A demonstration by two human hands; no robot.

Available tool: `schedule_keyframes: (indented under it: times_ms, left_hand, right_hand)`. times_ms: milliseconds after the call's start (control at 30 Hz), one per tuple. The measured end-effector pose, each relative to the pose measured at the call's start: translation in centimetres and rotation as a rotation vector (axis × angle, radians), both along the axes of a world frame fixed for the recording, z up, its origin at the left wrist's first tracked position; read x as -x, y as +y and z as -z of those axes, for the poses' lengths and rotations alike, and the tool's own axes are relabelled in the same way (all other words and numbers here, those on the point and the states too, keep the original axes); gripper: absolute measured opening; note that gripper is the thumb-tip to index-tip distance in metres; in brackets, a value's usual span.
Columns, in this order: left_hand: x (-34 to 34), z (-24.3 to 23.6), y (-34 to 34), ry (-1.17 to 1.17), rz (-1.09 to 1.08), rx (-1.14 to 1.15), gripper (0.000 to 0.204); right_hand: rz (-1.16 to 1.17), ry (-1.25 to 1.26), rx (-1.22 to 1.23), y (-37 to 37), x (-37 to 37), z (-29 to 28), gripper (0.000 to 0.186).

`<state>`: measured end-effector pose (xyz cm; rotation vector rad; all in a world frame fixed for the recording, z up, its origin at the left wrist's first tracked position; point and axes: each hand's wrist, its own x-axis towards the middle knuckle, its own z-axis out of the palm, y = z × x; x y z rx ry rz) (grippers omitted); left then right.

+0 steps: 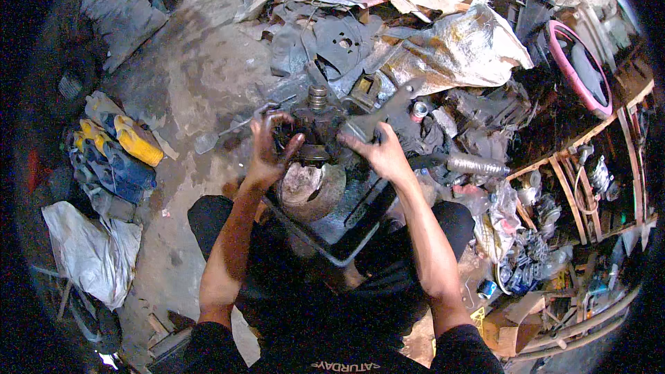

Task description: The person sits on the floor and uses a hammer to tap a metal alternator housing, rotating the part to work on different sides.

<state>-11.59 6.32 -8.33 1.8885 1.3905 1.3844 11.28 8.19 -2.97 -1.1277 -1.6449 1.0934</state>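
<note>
In front of me stands a dark, greasy metal part (318, 125) with a ridged stub (317, 97) on top. My left hand (269, 150) is at its left side, blackened, thumb and fingers apart in a curve with nothing visible between them. On the other side, my right hand (381, 151) closes on the lower edge of a grey flat piece (379, 114) that narrows to an arm with a hole at its end; some fingers are hidden. Nearer me, a rounded, worn metal housing (312, 192) sits in a black rectangular tray (339, 261) between my knees.
Disc-shaped metal parts (338, 43) and a silvery sack (454, 52) lie beyond. At right are a can (419, 111), a corrugated hose (478, 165), a pink-rimmed ring (580, 69) and wooden shelving (573, 197). Yellow-and-blue cloth-like items (135, 142) and a whitish sack (97, 253) lie left.
</note>
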Motion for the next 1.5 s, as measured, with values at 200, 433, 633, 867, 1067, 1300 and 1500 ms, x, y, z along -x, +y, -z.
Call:
schedule_keyframes:
  times_ms: [200, 433, 633, 867, 1067, 1300, 1500]
  left_hand:
    - [-2.2, 1.3, 1.6, -0.003, -0.185, -0.1, 0.042]
    - [-0.7, 2.4, 2.8, -0.132, -0.109, -0.089, 0.041]
    - [-2.1, 1.9, 2.2, -0.172, -0.17, -0.11, 0.042]
    - [-4.5, -0.6, -3.4, 0.222, -0.202, -0.274, 0.095]
    - [-5.6, 1.1, -2.7, 0.24, -0.223, -0.2, 0.109]
    - [-6.8, 0.1, -2.4, 0.325, -0.286, -0.135, 0.108]
    - [-5.9, -0.4, -1.8, 0.245, -0.257, -0.147, 0.111]
  right_hand:
    - [0.065, 0.066, 0.112, -0.9, 1.4, -0.3, 0.036]
    - [0.19, -0.189, -0.181, 1.4, -1.2, -1.4, 0.022]
    - [0.187, -0.314, -0.413, 0.5, 0.5, 3.0, 0.029]
    - [0.22, -0.349, -0.414, -1.3, 1.8, 0.5, 0.028]
    - [0.055, -0.439, -0.457, -1.4, 1.0, 0.2, 0.033]
    - [-0.018, -0.58, -0.436, -1.1, -0.7, -2.6, 0.042]
    - [0.013, -0.663, -0.627, -0.7, -0.1, -2.5, 0.037]
